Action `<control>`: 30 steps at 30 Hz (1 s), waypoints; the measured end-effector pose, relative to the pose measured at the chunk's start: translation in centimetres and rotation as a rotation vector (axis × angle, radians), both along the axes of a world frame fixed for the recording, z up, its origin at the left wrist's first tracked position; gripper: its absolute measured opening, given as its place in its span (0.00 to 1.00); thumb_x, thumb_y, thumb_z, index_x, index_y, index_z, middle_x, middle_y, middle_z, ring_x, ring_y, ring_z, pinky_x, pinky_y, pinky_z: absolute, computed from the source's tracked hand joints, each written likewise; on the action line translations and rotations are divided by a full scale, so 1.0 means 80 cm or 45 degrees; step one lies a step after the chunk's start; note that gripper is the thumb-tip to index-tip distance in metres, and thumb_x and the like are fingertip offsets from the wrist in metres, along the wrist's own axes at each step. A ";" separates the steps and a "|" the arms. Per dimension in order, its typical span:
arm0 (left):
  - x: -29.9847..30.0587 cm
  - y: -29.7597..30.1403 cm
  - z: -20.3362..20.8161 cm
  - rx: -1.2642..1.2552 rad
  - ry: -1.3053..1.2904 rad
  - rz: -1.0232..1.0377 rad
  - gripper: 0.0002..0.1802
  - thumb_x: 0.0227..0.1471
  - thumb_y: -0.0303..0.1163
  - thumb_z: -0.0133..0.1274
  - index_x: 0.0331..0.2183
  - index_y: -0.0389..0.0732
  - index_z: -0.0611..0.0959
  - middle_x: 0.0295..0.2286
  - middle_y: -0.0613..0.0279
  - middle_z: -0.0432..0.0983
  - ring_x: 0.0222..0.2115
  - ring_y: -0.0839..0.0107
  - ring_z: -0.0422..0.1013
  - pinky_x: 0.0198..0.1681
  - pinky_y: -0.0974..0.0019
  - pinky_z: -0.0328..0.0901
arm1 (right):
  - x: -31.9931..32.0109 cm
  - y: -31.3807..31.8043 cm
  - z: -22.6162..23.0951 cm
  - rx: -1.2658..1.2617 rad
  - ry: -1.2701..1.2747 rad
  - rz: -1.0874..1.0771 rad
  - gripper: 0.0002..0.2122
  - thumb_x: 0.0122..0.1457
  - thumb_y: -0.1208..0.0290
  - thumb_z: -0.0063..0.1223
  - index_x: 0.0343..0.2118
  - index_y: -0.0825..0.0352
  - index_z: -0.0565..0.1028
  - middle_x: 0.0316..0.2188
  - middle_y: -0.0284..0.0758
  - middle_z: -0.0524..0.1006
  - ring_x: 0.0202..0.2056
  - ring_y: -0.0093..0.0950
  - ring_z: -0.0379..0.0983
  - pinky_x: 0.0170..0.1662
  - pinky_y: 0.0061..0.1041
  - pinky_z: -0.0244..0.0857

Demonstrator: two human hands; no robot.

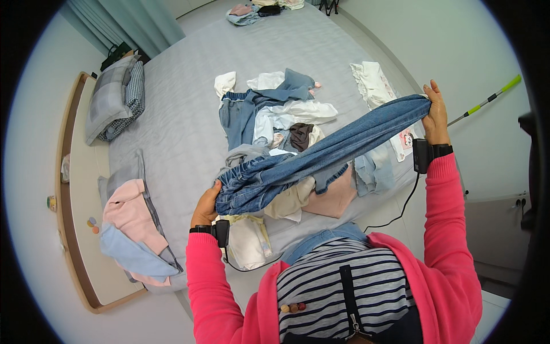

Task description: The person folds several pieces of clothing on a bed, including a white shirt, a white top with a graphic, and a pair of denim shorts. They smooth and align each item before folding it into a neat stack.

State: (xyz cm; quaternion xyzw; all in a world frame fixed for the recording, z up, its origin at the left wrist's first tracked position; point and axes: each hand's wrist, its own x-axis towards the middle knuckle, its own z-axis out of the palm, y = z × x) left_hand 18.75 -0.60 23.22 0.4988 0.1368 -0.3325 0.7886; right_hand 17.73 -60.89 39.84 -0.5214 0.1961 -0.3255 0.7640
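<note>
A pair of blue jeans [321, 155] with an elastic waist is stretched slantwise in the air between my hands, over the bed. My left hand [205, 205] grips the gathered waistband at the lower left. Up at the right, my right hand [437, 114] holds the leg ends, with some fingertips pointing upward and the thumb side hidden by the cloth. Below and behind the jeans lies a loose heap of clothes: blue denim trousers [238, 121], a white garment [309, 110], a dark brown piece [301, 136] and a pink garment [331, 198].
On the grey bed sheet [177, 86], folded white clothes [372, 83] lie at the right and a pink top [130, 212] at the left. Pillows [112, 100] rest by the headboard [86, 218]. More clothes [243, 14] sit at the far edge. A cable [401, 213] hangs from my right wrist.
</note>
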 end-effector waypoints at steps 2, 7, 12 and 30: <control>-0.002 0.002 0.000 -0.218 -0.046 0.081 0.27 0.56 0.47 0.47 0.46 0.33 0.73 0.41 0.53 0.74 0.40 0.63 0.73 0.46 0.62 0.67 | 0.004 -0.012 -0.007 -0.027 0.018 -0.071 0.18 0.54 0.78 0.52 0.48 0.64 0.64 0.30 0.32 0.69 0.20 0.22 0.68 0.25 0.22 0.69; 0.006 -0.013 0.031 -0.309 -0.012 0.419 0.26 0.59 0.48 0.39 0.46 0.35 0.73 0.41 0.52 0.74 0.41 0.60 0.72 0.47 0.57 0.66 | 0.008 -0.053 -0.030 -0.268 0.128 -0.121 0.18 0.53 0.77 0.54 0.47 0.66 0.68 0.24 0.28 0.68 0.21 0.17 0.65 0.24 0.16 0.61; 0.013 -0.079 0.095 -0.734 -0.211 0.175 0.27 0.59 0.48 0.38 0.49 0.35 0.70 0.46 0.53 0.70 0.47 0.58 0.67 0.53 0.55 0.60 | 0.019 0.025 -0.051 -1.084 0.516 -0.075 0.19 0.48 0.73 0.59 0.46 0.62 0.73 0.26 0.27 0.70 0.27 0.18 0.64 0.30 0.18 0.61; 0.000 -0.148 0.117 0.341 -0.449 0.040 0.09 0.54 0.36 0.48 0.30 0.39 0.73 0.24 0.65 0.70 0.24 0.76 0.68 0.26 0.72 0.63 | -0.001 0.287 -0.021 0.345 0.370 1.008 0.22 0.61 0.58 0.45 0.48 0.75 0.67 0.42 0.38 0.74 0.42 0.26 0.71 0.47 0.26 0.64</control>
